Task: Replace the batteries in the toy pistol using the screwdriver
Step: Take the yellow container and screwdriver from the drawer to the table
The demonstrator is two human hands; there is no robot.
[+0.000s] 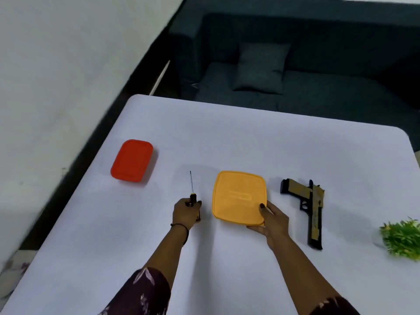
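The toy pistol, black and tan, lies flat on the white table at the right, its barrel toward me. A thin screwdriver with a dark handle points away from me; my left hand is closed around the handle. In the middle sits a square yellow box with its lid on. My right hand grips the box's near right corner, thumb on the lid. No batteries are visible.
A closed red box lies at the far left of the table. A small green plant stands at the right edge. Beyond the far table edge is a dark sofa with a cushion.
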